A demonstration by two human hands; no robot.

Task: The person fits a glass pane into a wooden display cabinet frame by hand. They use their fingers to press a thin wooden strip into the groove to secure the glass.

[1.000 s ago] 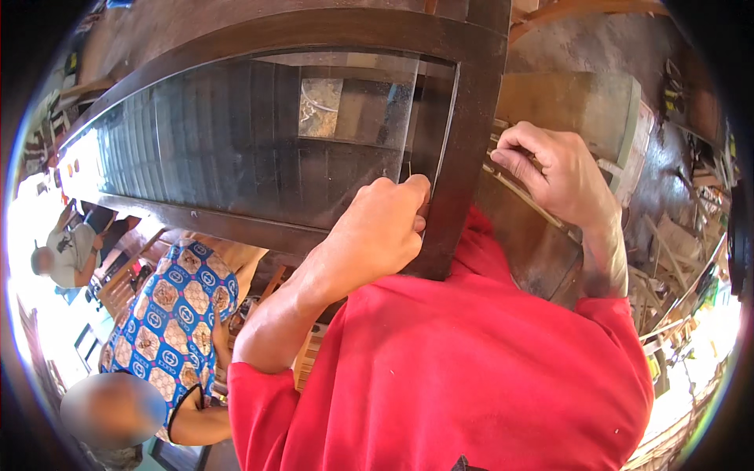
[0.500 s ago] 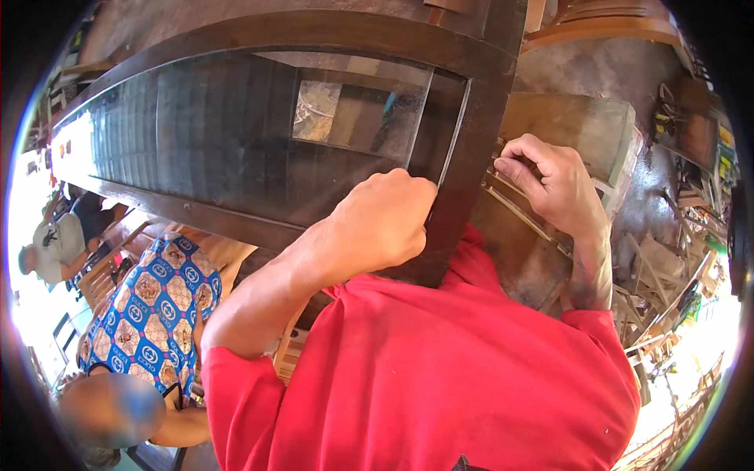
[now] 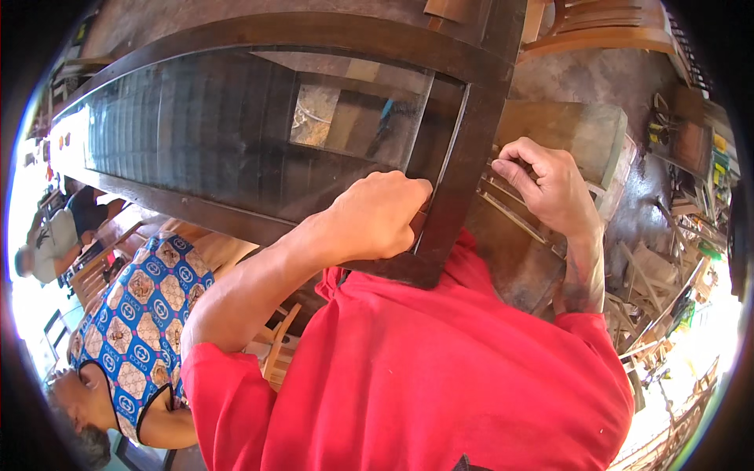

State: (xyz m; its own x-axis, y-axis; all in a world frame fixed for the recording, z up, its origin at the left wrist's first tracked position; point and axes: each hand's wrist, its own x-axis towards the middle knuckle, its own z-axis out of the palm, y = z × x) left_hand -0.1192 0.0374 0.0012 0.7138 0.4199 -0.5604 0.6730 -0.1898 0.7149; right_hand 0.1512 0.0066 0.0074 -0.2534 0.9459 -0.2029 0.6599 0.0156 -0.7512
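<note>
A dark wooden frame (image 3: 463, 169) with a glass pane (image 3: 236, 129) set in it fills the middle and far part of the view, its near right corner resting against the person's red shirt (image 3: 440, 369). The left hand (image 3: 377, 216) is curled into a loose fist pressed against the inner edge of the frame's right upright, at the near right corner of the pane; whether anything sits inside the fist cannot be told. The right hand (image 3: 550, 184) is just right of that upright, its fingers (image 3: 510, 165) pinched narrow on something too small to make out, above thin wooden strips (image 3: 510, 212) lying on a board. A pale squarish patch (image 3: 314, 114) shows in the glass, whether a sticker or a reflection is unclear. On the far right, small green and yellow packages (image 3: 719, 157) lie among the clutter, too blurred to read. On the near left sits another person in a blue patterned top (image 3: 137, 306), partly cut off.
</note>
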